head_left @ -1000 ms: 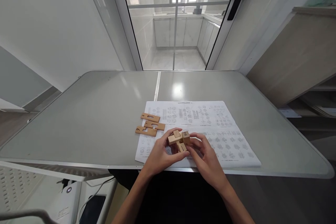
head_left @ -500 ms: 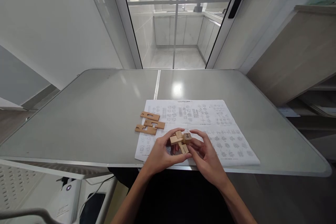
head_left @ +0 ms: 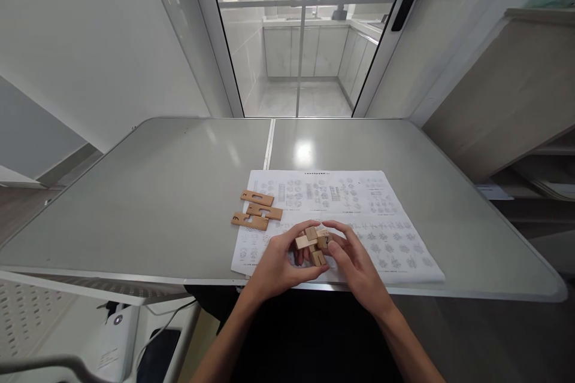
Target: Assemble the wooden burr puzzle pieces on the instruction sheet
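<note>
Both of my hands hold a small wooden interlocking puzzle (head_left: 311,242) just above a printed instruction sheet (head_left: 359,215) near the table's front edge. My left hand (head_left: 277,264) grips its left side with fingers curled under and thumb on top. My right hand (head_left: 354,263) closes round its right side, fingertips on the top block. Three loose flat wooden pieces (head_left: 257,210) with notches lie to the left, partly on the sheet's edge.
The grey table (head_left: 171,191) has a seam down its middle and stands against a glass sliding door (head_left: 300,36). A wooden shelf unit (head_left: 516,90) is at the right. White equipment with cables (head_left: 121,335) sits below the table's left front.
The puzzle has turned slightly in my hands and sunk a little toward the sheet; my right fingers have shifted over its top. The loose pieces have not moved.
</note>
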Demonstrator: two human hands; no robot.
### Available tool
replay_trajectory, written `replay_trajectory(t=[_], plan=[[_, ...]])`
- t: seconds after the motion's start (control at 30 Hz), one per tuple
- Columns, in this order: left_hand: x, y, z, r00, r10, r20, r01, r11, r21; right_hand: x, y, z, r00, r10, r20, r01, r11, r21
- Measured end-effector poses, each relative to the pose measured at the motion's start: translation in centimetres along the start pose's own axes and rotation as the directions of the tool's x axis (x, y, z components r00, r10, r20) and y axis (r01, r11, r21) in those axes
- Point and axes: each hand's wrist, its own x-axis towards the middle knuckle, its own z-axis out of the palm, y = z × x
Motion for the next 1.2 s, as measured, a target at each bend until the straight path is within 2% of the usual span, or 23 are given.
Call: replay_trajectory(t=[0.17, 0.37, 0.63, 0.83, 1.2], plan=[[-0.1, 0.1, 0.2, 1.000, 0.022, 0.016, -0.022, 1.000, 0.005, -0.1, 0.0, -0.1, 0.997, -0.019, 0.070, 0.015, 0.998, 0.059], [-0.1, 0.2, 0.2, 0.999, 0.039, 0.033, -0.040, 0.999, 0.007, -0.4, 0.0, -0.2, 0.994, -0.036, 0.101, 0.027, 0.995, 0.095], [-0.1, 0.1, 0.2, 0.999, 0.035, -0.010, -0.035, 0.999, 0.009, -0.1, 0.0, -0.1, 0.998, -0.060, 0.026, 0.060, 0.998, 0.013], [-0.1, -0.1, 0.3, 0.998, 0.059, -0.021, -0.058, 0.998, 0.022, 0.1, 0.6, -0.5, 0.999, -0.034, 0.005, 0.034, 0.998, 0.043], [-0.3, -0.3, 0.3, 0.998, 0.064, -0.004, -0.064, 0.998, 0.000, 0.2, 1.0, -0.9, 0.999, -0.007, 0.031, 0.005, 0.998, 0.063]])
